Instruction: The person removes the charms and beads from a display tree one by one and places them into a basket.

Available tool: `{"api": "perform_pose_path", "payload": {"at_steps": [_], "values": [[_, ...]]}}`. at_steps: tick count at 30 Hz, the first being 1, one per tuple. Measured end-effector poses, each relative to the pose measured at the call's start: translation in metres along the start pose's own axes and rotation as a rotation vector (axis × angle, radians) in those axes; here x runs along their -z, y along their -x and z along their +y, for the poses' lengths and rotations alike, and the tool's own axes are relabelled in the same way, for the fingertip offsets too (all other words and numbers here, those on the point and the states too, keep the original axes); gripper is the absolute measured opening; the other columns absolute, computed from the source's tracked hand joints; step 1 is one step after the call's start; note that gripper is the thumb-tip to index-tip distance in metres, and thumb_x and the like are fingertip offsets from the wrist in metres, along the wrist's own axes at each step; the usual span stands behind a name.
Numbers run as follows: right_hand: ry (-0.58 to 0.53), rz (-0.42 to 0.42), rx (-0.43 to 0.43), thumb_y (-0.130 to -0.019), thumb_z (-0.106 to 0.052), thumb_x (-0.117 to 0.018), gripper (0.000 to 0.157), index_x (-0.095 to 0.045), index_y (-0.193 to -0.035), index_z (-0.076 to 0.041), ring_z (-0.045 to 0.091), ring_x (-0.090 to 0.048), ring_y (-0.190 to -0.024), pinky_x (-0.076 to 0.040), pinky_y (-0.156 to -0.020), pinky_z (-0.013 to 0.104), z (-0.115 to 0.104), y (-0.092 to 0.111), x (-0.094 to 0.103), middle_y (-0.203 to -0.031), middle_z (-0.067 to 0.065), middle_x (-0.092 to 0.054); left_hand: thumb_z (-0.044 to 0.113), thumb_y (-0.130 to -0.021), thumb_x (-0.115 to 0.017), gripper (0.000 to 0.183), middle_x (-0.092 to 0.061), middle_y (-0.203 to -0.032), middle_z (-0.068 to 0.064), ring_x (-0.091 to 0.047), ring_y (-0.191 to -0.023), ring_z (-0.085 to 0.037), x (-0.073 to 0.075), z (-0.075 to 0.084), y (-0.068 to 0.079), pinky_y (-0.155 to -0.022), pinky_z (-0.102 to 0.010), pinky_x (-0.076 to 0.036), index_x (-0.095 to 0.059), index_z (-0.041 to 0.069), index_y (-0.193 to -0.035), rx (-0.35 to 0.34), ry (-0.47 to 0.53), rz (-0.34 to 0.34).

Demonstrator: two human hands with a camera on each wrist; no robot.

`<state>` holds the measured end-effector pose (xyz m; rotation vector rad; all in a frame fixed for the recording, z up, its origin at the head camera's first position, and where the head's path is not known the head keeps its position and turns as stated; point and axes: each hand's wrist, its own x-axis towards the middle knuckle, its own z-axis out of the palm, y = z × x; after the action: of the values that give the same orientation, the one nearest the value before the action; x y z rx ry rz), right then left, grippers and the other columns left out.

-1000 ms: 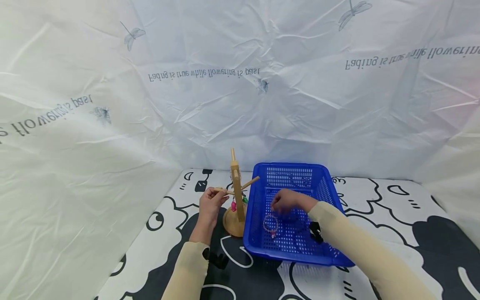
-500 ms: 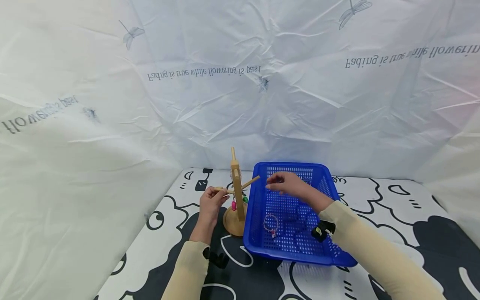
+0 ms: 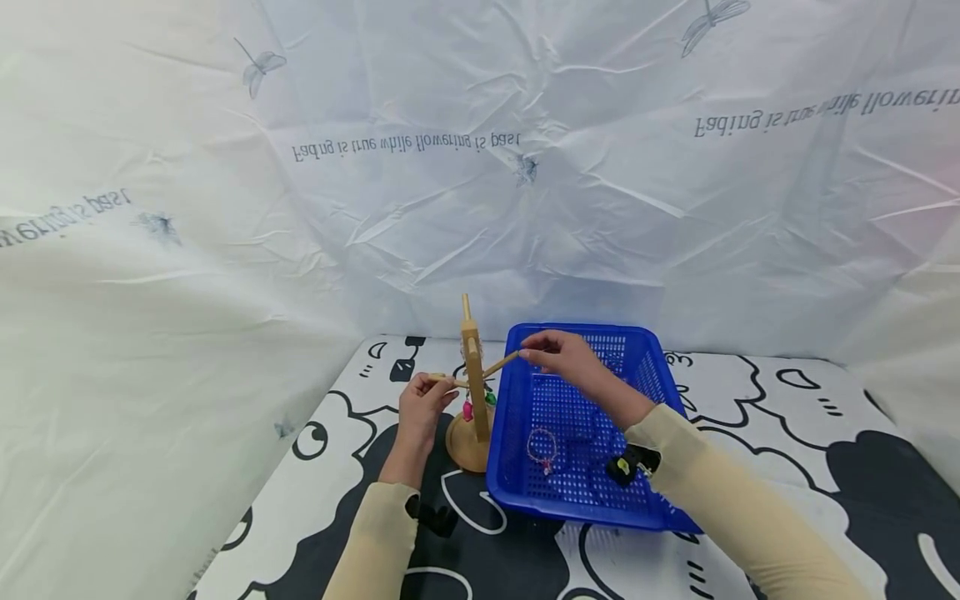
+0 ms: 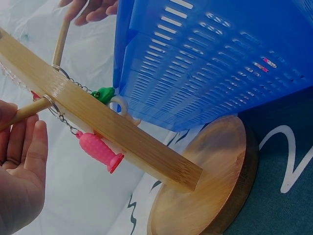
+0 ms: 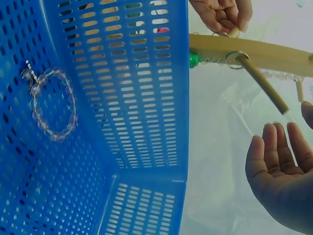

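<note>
A wooden stand (image 3: pixel 474 367) with side pegs stands on a round base. My left hand (image 3: pixel 422 410) pinches its left peg (image 4: pixel 27 111) between thumb and fingers. From that peg hangs a keychain with a pink charm (image 4: pixel 100 151). A green keychain charm (image 4: pixel 102 95) hangs by a ring on the right peg (image 5: pixel 264 85). At the tip of that peg is my right hand (image 3: pixel 566 358), its fingers loosely bent and apart, nothing seen between them. Inside the blue basket (image 3: pixel 498 467) lies a clear beaded bracelet (image 5: pixel 54 105).
The basket stands close to the right of the stand. More small dark items (image 3: pixel 613 360) lie at its far end, too small to tell. A black-and-white patterned cloth (image 3: pixel 772 475) covers the table. Pale sheeting (image 3: pixel 480 225) hangs behind and at the sides.
My right hand has risen from low in the basket and moved left to the right peg's tip. The left hand keeps its pinch on the left peg.
</note>
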<state>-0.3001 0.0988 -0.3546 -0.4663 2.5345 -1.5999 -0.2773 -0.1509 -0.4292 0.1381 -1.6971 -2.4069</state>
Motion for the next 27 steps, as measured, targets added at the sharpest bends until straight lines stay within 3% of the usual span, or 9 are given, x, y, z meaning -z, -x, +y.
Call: {"api": "perform_pose_path", "payload": {"at_steps": [6, 12, 19, 27], "values": [[-0.01, 0.032, -0.006, -0.104, -0.024, -0.061, 0.034, -0.066, -0.128, -0.001, 0.023, -0.068, -0.103, -0.062, -0.088, 0.035, -0.002, -0.008, -0.008, -0.115, 0.019, -0.07, -0.002, -0.097, -0.063, 0.019, -0.067, -0.083, 0.006, -0.072, -0.079, -0.004, 0.0, 0.0, -0.008, -0.077, -0.018, -0.063, -0.06, 0.013, -0.085, 0.002, 0.009, -0.019], [-0.036, 0.076, -0.008, -0.104, -0.021, -0.061, 0.028, -0.069, -0.123, -0.002, 0.027, -0.067, -0.101, -0.061, -0.083, 0.031, -0.001, -0.016, -0.013, -0.105, 0.012, -0.071, 0.0, -0.098, -0.064, 0.019, -0.067, -0.083, 0.006, -0.072, -0.08, -0.004, 0.002, 0.0, -0.018, -0.077, -0.018, -0.063, -0.06, 0.013, -0.085, 0.011, 0.007, -0.034], [-0.078, 0.071, 0.011, -0.103, -0.018, -0.061, 0.022, -0.069, -0.116, -0.002, 0.016, -0.064, -0.086, -0.059, -0.079, 0.028, 0.001, -0.025, -0.015, -0.102, 0.014, -0.071, 0.001, -0.098, -0.063, 0.021, -0.068, -0.084, 0.007, -0.072, -0.081, -0.004, 0.005, 0.001, -0.03, -0.079, -0.018, -0.063, -0.06, 0.014, -0.083, 0.015, 0.008, -0.063], [-0.088, 0.049, 0.025, -0.104, -0.014, -0.06, 0.019, -0.067, -0.112, 0.002, 0.017, -0.067, -0.089, -0.06, -0.08, 0.029, -0.001, -0.033, -0.015, -0.105, 0.023, -0.07, 0.001, -0.099, -0.062, 0.021, -0.068, -0.083, 0.007, -0.071, -0.081, -0.005, 0.006, 0.003, -0.04, -0.079, -0.019, -0.063, -0.062, 0.015, -0.082, 0.024, 0.011, -0.079]]}}
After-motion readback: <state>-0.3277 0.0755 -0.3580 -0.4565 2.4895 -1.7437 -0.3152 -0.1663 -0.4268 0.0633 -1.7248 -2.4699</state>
